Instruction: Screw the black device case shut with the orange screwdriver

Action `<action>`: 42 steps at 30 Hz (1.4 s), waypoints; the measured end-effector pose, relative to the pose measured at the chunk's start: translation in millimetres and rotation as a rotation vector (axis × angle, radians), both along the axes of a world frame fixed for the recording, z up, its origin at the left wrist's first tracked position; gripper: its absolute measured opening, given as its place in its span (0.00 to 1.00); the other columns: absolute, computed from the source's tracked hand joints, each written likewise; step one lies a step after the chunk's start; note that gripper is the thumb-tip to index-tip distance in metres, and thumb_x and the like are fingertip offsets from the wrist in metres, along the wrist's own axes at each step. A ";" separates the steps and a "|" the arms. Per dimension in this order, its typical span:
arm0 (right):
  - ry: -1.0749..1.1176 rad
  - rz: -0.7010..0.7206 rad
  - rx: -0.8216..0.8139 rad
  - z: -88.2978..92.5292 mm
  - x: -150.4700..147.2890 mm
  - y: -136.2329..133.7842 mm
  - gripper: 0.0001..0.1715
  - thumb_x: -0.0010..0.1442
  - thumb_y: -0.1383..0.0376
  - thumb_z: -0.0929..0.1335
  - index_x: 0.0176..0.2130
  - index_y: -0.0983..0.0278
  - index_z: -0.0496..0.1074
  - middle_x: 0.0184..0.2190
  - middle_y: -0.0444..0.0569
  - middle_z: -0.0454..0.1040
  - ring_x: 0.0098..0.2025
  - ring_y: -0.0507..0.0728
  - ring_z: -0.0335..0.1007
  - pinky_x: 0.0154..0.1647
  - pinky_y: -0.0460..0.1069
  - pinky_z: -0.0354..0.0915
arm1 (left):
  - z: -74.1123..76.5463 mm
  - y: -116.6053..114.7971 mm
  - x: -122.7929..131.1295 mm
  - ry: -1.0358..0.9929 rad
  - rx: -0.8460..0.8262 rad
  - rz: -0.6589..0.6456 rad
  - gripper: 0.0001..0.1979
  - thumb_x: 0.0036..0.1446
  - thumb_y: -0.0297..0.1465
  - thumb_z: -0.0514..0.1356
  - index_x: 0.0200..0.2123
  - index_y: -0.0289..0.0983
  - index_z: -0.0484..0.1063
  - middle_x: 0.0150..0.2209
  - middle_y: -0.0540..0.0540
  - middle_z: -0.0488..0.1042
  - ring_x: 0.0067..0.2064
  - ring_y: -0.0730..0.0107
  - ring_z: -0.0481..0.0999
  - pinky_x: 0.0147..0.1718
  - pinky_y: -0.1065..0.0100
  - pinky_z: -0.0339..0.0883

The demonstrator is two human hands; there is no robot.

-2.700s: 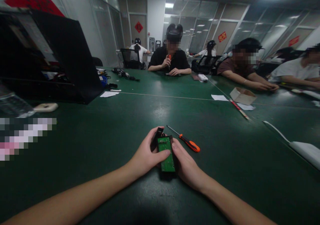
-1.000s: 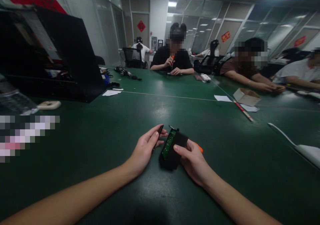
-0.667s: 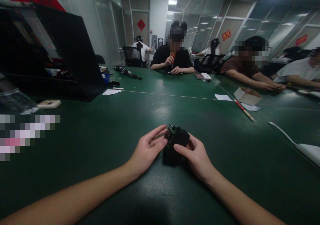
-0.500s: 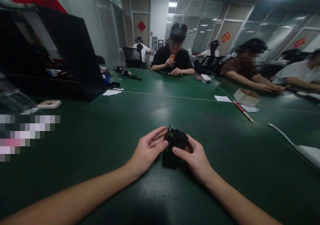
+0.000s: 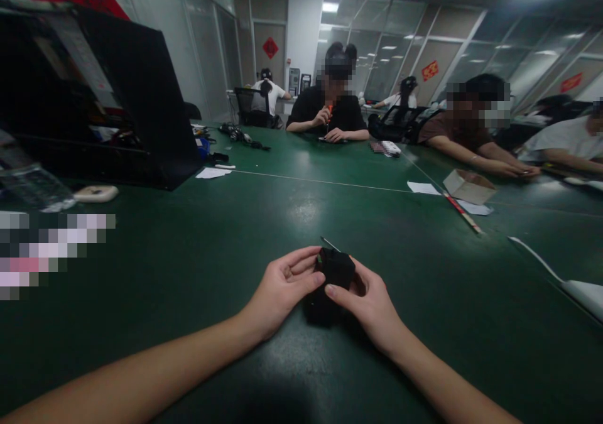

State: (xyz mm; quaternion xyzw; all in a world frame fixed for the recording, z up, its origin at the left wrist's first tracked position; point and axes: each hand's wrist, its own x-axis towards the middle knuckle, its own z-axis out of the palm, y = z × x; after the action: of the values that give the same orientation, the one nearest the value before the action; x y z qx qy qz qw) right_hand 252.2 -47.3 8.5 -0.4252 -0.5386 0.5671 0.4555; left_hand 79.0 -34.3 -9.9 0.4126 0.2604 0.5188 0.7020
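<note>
A small black box-shaped device (image 5: 340, 268) is between my two hands, just above or on the green table. My left hand (image 5: 282, 286) is closed on its left side, thumb in front and fingers behind. My right hand (image 5: 374, 295) grips the right side, with its thumb across the front face. A bit of green shows at the device's upper left edge. Behind its top juts a thin metal rod (image 5: 330, 244); where its other end goes is hidden. Dark shadow under the device blurs its lower edge.
A large black open-sided case (image 5: 174, 110) stands at the left, near a clear plastic container (image 5: 35, 182). Papers (image 5: 424, 188), a cardboard box (image 5: 468, 186) and a red stick (image 5: 461, 213) lie at the right. Across the table (image 5: 264, 223), a person holds an orange-handled screwdriver (image 5: 329, 115).
My left thumb and fingers have moved slightly right, closer round the device. Less of the green inside shows at its left side, and more of the metal rod is visible.
</note>
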 end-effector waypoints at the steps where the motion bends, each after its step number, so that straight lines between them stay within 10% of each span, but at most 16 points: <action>1: -0.012 0.002 0.001 1.0 0.3 -0.5 0.30 0.50 0.59 0.78 0.51 0.61 0.72 0.45 0.50 0.81 0.49 0.60 0.78 0.51 0.54 0.72 | 1.0 -1.2 0.6 -0.010 -0.009 0.000 0.24 0.52 0.28 0.71 0.53 0.35 0.74 0.55 0.35 0.77 0.59 0.50 0.75 0.59 0.55 0.66; 12: -0.107 0.051 0.055 -9.3 0.1 2.1 0.34 0.54 0.54 0.75 0.56 0.60 0.68 0.52 0.53 0.78 0.55 0.63 0.75 0.55 0.58 0.71 | 1.3 6.3 -3.4 0.032 0.053 0.024 0.23 0.51 0.28 0.72 0.51 0.36 0.76 0.54 0.37 0.78 0.58 0.53 0.76 0.59 0.57 0.67; 24: -0.436 0.001 0.244 -22.2 -1.7 3.4 0.39 0.68 0.44 0.58 0.70 0.59 0.53 0.71 0.53 0.55 0.74 0.62 0.43 0.73 0.64 0.38 | 7.3 -2.7 5.4 0.144 0.097 0.096 0.24 0.56 0.32 0.68 0.57 0.36 0.73 0.48 0.40 0.82 0.49 0.59 0.82 0.48 0.63 0.75; 33: -0.634 -0.047 0.424 -29.2 -8.6 -1.8 0.58 0.54 0.55 0.75 0.72 0.59 0.43 0.71 0.58 0.54 0.72 0.66 0.50 0.70 0.63 0.53 | 7.5 7.4 4.1 0.150 0.064 0.390 0.18 0.52 0.34 0.69 0.45 0.34 0.73 0.42 0.41 0.82 0.43 0.63 0.83 0.46 0.64 0.75; 42: -0.597 0.053 0.297 -20.4 -10.7 -8.0 0.64 0.54 0.59 0.74 0.73 0.63 0.34 0.63 0.63 0.66 0.61 0.70 0.69 0.59 0.63 0.67 | 7.5 4.0 5.3 0.173 0.086 0.373 0.19 0.51 0.35 0.70 0.41 0.38 0.67 0.39 0.46 0.77 0.45 0.62 0.79 0.47 0.64 0.72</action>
State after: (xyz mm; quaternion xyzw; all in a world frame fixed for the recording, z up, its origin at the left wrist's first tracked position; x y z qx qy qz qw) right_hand 241.5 -55.3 -11.8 -0.4873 -0.7360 0.3445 0.3196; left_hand 84.3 -30.2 -2.4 0.4298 0.3694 0.6131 0.5504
